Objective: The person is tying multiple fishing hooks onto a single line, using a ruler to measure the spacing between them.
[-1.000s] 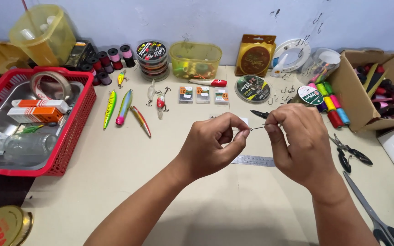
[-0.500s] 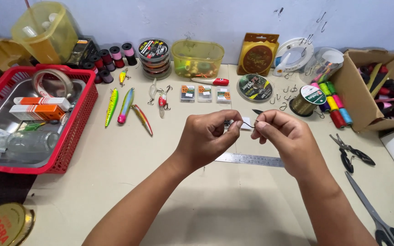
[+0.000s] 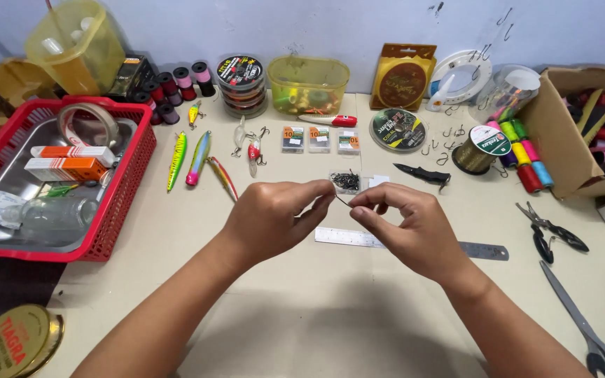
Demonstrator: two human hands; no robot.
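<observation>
Beige worktable (image 3: 358,315) against a pale blue wall, cluttered along the far edge. Far left of the grip: red plastic basket (image 3: 117,210) holding a metal tray, tape roll, orange boxes. Between basket and hands: three long fishing lures (image 3: 197,157) lying side by side, green-yellow, blue-pink, orange.

Left hand (image 3: 271,217): thumb and forefinger pressed together, pinching one end of a small dark fish hook (image 3: 343,201). Right hand (image 3: 404,224): thumb and forefinger pinched on the other end, fingertips of both hands nearly meeting. Hook held above the table, between the two hands; too small to tell whether line is attached.

Just beyond the grip: small clear packet of dark hooks (image 3: 345,181). Under and right of the right hand: steel ruler (image 3: 481,250), flat on the table. Beyond, right of the grip: black folding knife (image 3: 425,174), spool of line (image 3: 481,148), coloured thread spools (image 3: 526,157), cardboard box (image 3: 561,150). Near right: black pliers (image 3: 551,234), long scissors (image 3: 582,325)
</observation>
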